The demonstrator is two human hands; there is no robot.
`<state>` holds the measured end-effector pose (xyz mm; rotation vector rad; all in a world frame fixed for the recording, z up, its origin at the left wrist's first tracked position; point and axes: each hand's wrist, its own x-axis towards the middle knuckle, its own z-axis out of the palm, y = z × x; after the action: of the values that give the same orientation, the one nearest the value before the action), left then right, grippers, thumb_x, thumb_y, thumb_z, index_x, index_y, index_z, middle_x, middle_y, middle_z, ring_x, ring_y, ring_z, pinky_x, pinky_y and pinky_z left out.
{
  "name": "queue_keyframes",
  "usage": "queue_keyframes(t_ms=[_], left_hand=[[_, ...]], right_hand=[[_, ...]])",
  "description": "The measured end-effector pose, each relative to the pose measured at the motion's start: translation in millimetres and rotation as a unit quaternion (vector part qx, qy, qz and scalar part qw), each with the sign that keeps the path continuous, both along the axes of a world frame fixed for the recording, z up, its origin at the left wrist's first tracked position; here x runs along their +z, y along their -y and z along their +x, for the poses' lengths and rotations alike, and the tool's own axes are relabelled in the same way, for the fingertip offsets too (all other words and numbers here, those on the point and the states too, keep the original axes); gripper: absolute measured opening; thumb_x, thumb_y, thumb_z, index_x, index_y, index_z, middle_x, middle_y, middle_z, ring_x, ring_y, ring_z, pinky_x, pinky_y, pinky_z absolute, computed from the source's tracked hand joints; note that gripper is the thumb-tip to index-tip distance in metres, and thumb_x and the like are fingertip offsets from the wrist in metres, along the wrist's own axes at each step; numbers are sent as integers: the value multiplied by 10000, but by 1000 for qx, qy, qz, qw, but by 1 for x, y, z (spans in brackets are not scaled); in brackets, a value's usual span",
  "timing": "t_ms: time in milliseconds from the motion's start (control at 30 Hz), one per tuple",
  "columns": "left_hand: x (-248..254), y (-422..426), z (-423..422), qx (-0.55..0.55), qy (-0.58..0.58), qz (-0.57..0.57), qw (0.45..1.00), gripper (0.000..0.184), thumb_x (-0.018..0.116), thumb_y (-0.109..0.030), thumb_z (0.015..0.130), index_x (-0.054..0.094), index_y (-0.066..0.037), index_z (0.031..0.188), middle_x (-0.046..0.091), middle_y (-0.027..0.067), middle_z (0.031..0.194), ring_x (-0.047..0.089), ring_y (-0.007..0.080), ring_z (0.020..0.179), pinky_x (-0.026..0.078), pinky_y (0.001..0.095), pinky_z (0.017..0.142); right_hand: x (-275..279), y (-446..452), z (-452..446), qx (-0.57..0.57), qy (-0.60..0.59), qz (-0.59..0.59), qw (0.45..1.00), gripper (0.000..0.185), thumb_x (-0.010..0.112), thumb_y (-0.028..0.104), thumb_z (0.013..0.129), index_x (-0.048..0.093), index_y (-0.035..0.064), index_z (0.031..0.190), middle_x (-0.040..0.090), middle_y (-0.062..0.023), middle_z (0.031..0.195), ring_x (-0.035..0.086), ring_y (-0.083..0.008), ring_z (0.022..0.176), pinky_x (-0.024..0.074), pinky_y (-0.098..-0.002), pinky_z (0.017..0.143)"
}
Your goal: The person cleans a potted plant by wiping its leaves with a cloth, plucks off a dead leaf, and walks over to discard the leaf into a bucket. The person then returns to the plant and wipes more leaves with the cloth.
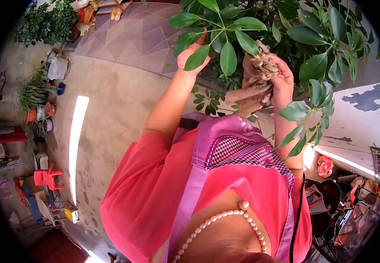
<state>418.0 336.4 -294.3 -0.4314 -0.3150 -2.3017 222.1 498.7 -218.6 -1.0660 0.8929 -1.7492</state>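
My left hand [193, 55] is raised among the green leaves [228, 59] of a potted-tree type plant. One leaf lies across its palm, and a finger stretches upward behind the foliage; the other fingers are partly hidden. In my right hand [282, 81] is a crumpled brown cloth [253, 83], pinched between thumb and fingers, its loose end hanging down toward my apron. The cloth's top touches or nearly touches a leaf tip; I cannot tell which. A purple checked apron [238, 144] covers my front.
Dense foliage [312, 35] fills the upper right. Potted plants [31, 115] and a small red chair [48, 176] line the left side of the concrete floor [111, 101]. Patterned tiles [128, 37] lie ahead. Bags and clutter [347, 206] stand at the lower right.
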Motion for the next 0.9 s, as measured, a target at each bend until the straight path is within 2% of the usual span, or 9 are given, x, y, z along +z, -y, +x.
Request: queue_keyframes(t_ms=[33,133,300,400,433,567,633,733,900], left_hand=[[-4,6,1,14,27,113,993,378,482,-232,888,537,-38,1208,502,126,1305,465,275,1212,339,391,1058],[11,1,-9,42,7,-3,999,344,507,-188,876,560,-37,1180,534,122,1270,483,273,1197,342,391,1059],[29,-9,-8,34,22,-125,991,503,523,-124,873,391,-44,1351,343,130,1432,223,330,1364,220,427,1124],[40,-22,1,34,48,-154,986,649,590,-241,845,304,-54,1397,263,120,1472,172,363,1373,214,413,1128],[46,-28,-1,95,28,-280,955,912,664,-519,747,254,-54,1416,223,123,1486,152,347,1381,216,417,1124],[53,-43,-17,-39,81,-196,976,1290,564,-849,507,161,-57,1441,191,151,1489,181,351,1370,180,482,1115],[47,-44,-26,-78,45,-157,984,1317,523,-873,529,161,28,1419,109,179,1500,93,359,1386,268,484,1063],[48,-51,-41,-205,-37,4,978,1331,473,-890,557,182,107,1389,99,199,1497,33,373,1395,421,459,934],[39,-49,-60,-249,-4,-53,967,1200,452,-839,654,220,79,1391,126,202,1486,64,420,1374,453,470,890]], right_hand=[[0,0,-1,0,-3,-10,1000,494,389,-161,685,590,-27,1116,546,-87,1220,544,-177,1093,389,-284,983],[1,-1,-3,-18,-17,-11,1000,514,390,-148,663,586,-27,1123,544,-104,1221,531,-195,1118,377,-305,1000],[-3,-4,-6,-50,-33,-24,998,515,397,-143,666,579,-24,1132,546,-110,1221,529,-205,1129,377,-315,1005],[-5,-9,-10,-87,-27,-22,996,512,404,-140,669,578,-18,1135,551,-117,1216,530,-206,1129,376,-321,1007],[-6,-10,-10,-88,-19,-44,995,485,423,-129,693,575,-13,1138,555,-124,1211,535,-207,1119,381,-323,1004],[5,-24,-20,-204,-36,-7,978,426,449,-129,743,567,-26,1139,561,-112,1194,558,-173,1061,426,-289,946],[13,-32,-16,-297,-46,21,954,426,444,-146,745,565,-35,1137,567,-105,1181,567,-152,1028,446,-265,908],[22,-44,-22,-303,-117,-127,937,419,443,-164,747,563,-47,1131,576,-101,1157,575,-135,990,454,-232,867],[27,-62,-31,-445,-327,-111,826,467,415,-158,755,525,-71,1201,541,-135,1239,560,-149,1021,437,-163,783]])
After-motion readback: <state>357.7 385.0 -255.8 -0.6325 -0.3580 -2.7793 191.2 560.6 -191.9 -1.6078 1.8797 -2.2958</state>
